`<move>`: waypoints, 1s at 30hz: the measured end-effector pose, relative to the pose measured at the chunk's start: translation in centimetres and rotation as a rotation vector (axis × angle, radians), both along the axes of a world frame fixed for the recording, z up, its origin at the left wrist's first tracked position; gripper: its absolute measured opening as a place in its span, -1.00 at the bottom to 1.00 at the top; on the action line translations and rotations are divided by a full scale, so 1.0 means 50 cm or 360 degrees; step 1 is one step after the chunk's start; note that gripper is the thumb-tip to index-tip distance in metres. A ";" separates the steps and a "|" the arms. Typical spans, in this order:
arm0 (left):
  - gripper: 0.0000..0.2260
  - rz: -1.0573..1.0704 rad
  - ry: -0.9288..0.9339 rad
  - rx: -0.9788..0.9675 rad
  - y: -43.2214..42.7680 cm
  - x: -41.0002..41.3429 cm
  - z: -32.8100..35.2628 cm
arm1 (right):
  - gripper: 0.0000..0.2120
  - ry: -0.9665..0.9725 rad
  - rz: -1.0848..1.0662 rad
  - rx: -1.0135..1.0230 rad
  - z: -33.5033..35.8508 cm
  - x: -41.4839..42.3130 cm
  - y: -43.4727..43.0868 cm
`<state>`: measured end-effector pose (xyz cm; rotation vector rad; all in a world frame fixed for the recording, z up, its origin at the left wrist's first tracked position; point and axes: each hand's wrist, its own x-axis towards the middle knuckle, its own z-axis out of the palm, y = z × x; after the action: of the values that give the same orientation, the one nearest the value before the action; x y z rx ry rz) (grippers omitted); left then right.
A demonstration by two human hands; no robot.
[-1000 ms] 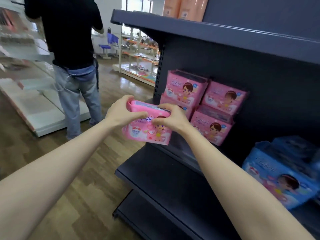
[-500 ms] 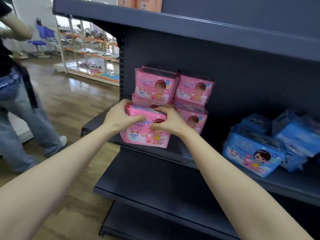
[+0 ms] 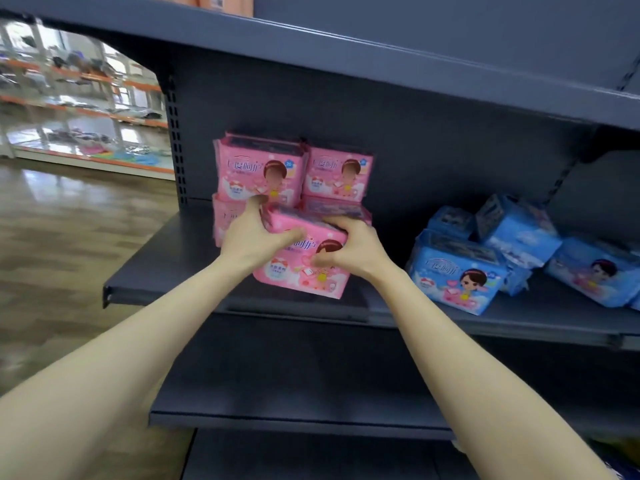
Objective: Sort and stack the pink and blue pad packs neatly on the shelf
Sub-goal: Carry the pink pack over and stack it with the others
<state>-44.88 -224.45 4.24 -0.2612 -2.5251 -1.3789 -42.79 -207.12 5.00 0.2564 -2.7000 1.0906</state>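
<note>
I hold a pink pad pack [image 3: 304, 271] with both hands over the front of the dark shelf [image 3: 156, 268]. My left hand [image 3: 254, 237] grips its left end, my right hand [image 3: 349, 249] grips its right end. Just behind it stands a pile of pink packs [image 3: 294, 171], two on top and others partly hidden below. To the right on the same shelf lie several blue pad packs [image 3: 457, 271] in a loose heap, some tilted.
A lower shelf [image 3: 294, 386] juts out below my arms, and an upper shelf [image 3: 381, 60] overhangs the packs. Wooden floor [image 3: 69, 254] lies to the left, with other store racks [image 3: 79, 98] far behind.
My view has swung right and closer to the shelf. The pink pack in my hands has moved in towards the pink pile. The person on the left has left the view.
</note>
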 end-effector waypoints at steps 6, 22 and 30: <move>-0.28 -0.0191 0.0088 -0.0124 0.053 -0.021 0.024 | -0.27 0.0242 -0.0197 0.0120 0.033 -0.001 0.045; -0.18 -0.0184 0.0374 -0.0018 0.159 -0.084 0.077 | -0.31 0.0575 -0.0239 0.0097 0.068 -0.083 0.144; -0.16 -0.0165 0.0373 0.0020 0.180 -0.138 0.073 | -0.31 0.0635 -0.0161 0.0049 0.068 -0.152 0.160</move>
<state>-51.77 -215.48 7.90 -0.5255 -2.3389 -1.3149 -50.42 -199.13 8.41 0.3028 -2.3480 0.8639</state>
